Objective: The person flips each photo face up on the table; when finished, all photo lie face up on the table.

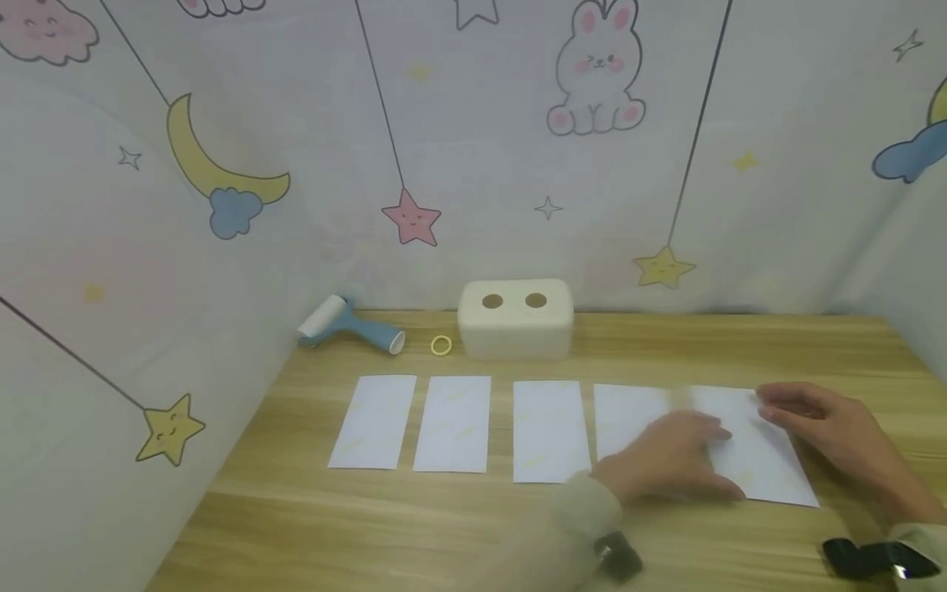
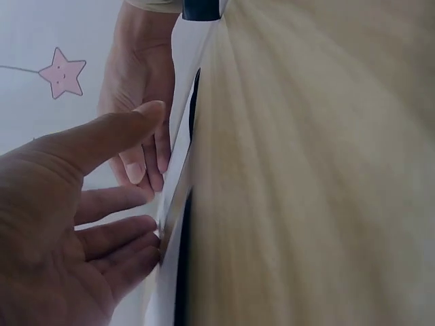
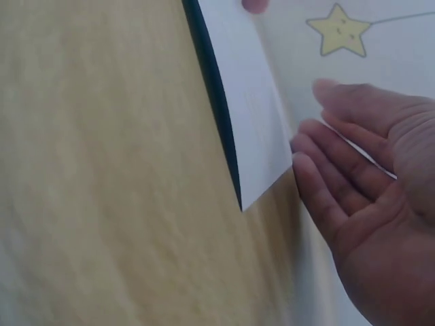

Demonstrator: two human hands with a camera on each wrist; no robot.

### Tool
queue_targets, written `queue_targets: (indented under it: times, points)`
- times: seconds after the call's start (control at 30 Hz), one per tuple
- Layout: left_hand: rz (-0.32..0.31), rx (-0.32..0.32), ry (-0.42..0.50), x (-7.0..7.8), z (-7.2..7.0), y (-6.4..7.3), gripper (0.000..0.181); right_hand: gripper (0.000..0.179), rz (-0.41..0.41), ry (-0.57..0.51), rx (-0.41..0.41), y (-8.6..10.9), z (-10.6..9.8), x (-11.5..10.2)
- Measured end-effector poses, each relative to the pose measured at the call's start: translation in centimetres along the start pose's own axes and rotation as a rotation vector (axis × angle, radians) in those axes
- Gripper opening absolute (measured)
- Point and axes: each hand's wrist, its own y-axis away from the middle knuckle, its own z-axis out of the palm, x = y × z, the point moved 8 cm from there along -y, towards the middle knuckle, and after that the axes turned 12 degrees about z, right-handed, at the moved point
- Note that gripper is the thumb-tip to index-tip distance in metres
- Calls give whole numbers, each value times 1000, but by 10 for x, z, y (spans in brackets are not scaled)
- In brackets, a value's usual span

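My left hand (image 1: 669,456), slightly blurred in the head view, is over the gap between the fourth white card (image 1: 629,411) and the rightmost white card (image 1: 755,460). Its fingers are loosely bent with the thumb apart, and in the left wrist view the fingertips (image 2: 155,251) are right at a card's edge. At the rightmost card's right side is my right hand (image 1: 836,427), fingers relaxed. In the right wrist view its fingertips (image 3: 299,159) meet the edge of that card (image 3: 255,115), which has a dark underside. Neither hand grips anything.
Three more white cards (image 1: 372,423) (image 1: 453,423) (image 1: 551,432) continue the row leftward on the wooden table (image 1: 355,534). Behind them are a blue-handled lint roller (image 1: 355,325), a yellowish ring (image 1: 441,345) and a white box (image 1: 515,329) with two holes. A printed curtain hangs behind.
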Motion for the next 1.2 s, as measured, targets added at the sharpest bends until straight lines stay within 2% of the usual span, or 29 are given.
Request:
queue_targets:
  times: [0.1,0.17,0.4,0.53,0.73,0.83,0.97,1.1,1.2]
  points:
    - [0,-14,-55,3,6,-4,70,47,9,14,-3,0,2,1]
    - [-6,5,-60,4,8,-5,68,47,14,11,-5,0,3,2]
    - [-36,19,-77,12,-7,2,75,48,17,-13,-3,1,4,2]
    - [-27,30,-95,8,-2,0,76,47,8,-28,9,2,5,2]
    - [-9,8,-127,6,-7,1,68,49,17,-35,4,-1,7,2]
    - [4,9,-107,5,-8,1,59,47,15,-18,10,-1,5,0]
    - [20,53,-2,1,-9,-1,44,42,1,-13,22,0,2,-1]
    - [80,101,61,1,-13,-2,34,37,-21,0,34,3,-4,0]
    - [118,119,61,2,-16,-3,32,33,-36,2,36,5,-10,4]
